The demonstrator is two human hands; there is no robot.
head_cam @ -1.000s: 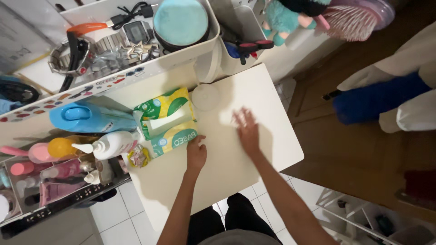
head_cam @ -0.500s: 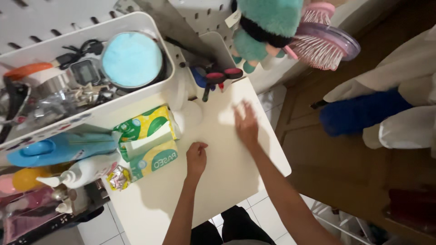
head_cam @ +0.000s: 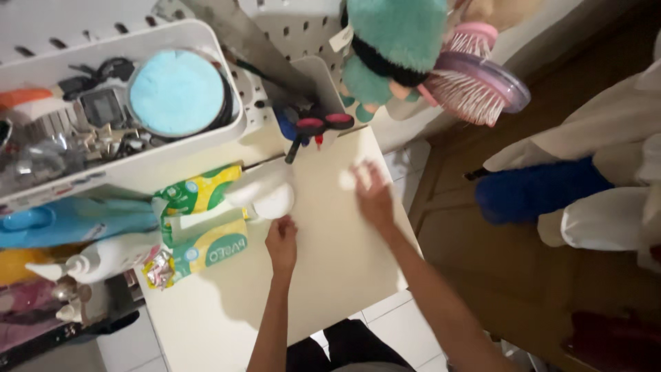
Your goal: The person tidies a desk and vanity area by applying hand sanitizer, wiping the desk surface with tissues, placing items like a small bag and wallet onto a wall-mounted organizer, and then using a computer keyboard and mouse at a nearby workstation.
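Observation:
My left hand (head_cam: 281, 242) rests on the cream tabletop (head_cam: 330, 275) with its fingers curled, just below a small white round container (head_cam: 270, 196) that lies tipped over. A green and yellow tissue pack (head_cam: 200, 220) lies to its left. Further right, my right hand (head_cam: 372, 195) lies flat on the tabletop with fingers spread and holds nothing.
A white tray (head_cam: 162, 155) of small items with a round blue-lidded tin (head_cam: 175, 91) stands at the back left. Blue and white bottles (head_cam: 76, 238) crowd the left. A teal plush toy (head_cam: 389, 52), pink hairbrush (head_cam: 475, 76) and scissors (head_cam: 313, 127) hang behind. White and blue cloth (head_cam: 551, 189) lies to the right.
The view has shifted so the table sits further left. My left hand slid from the tissue pack up to just below the white container, which now lies tipped. My right hand stays flat.

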